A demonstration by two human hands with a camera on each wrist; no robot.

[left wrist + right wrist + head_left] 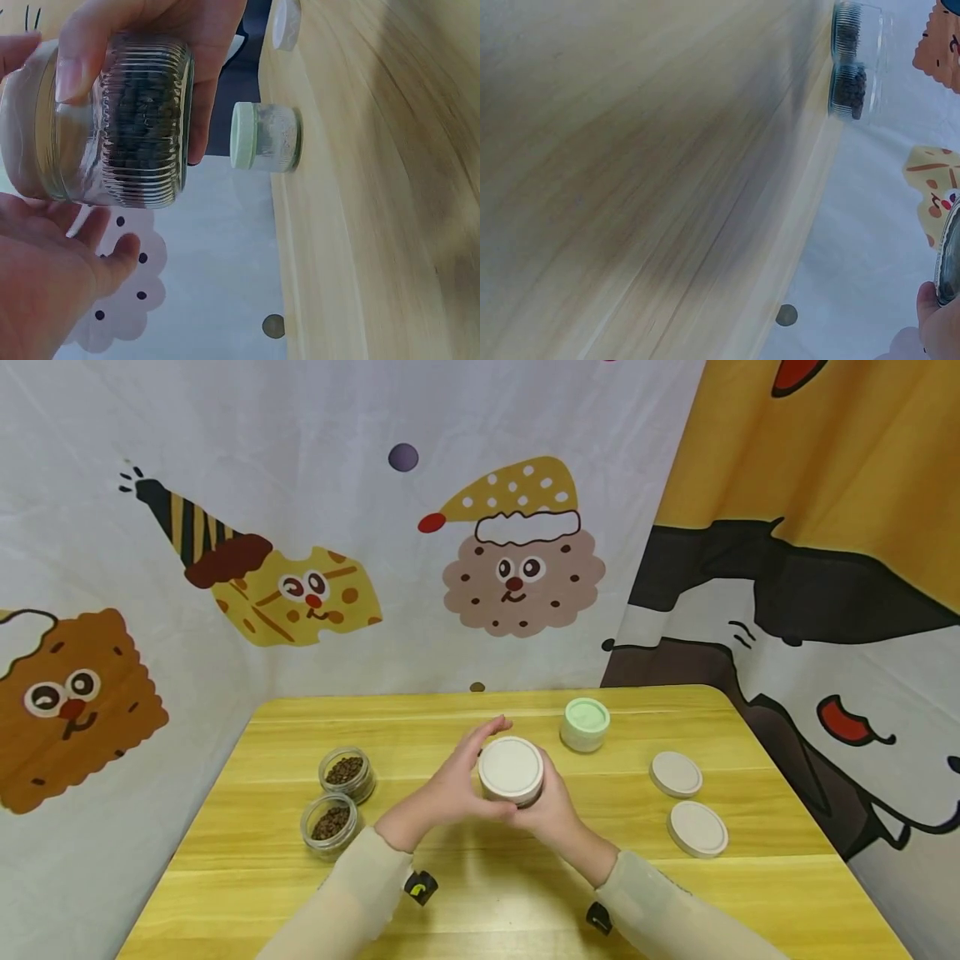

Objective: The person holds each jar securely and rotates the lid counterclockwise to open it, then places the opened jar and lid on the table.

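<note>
A ribbed glass jar (pixel 525 795) of dark beans (pixel 142 120) is held above the middle of the wooden table (pixel 480 885), tilted with its beige lid (pixel 511 768) towards me. My right hand (pixel 553 810) grips the glass body, fingers curled round it (pixel 199 45). My left hand (pixel 450 787) cups the lid from the left, its thumb on the lid's near edge and its fingers reaching past the far edge. In the left wrist view the left palm (pixel 45 277) sits a little apart from the lid (pixel 26 120). The right wrist view shows only the jar's rim (pixel 949 262).
A closed jar with a green lid (pixel 585 724) stands behind and to the right. Two loose beige lids (pixel 676 773) (pixel 697 828) lie flat at the right. Two open jars of beans (pixel 347 773) (pixel 330 823) stand at the left. Printed cloth hangs behind the table.
</note>
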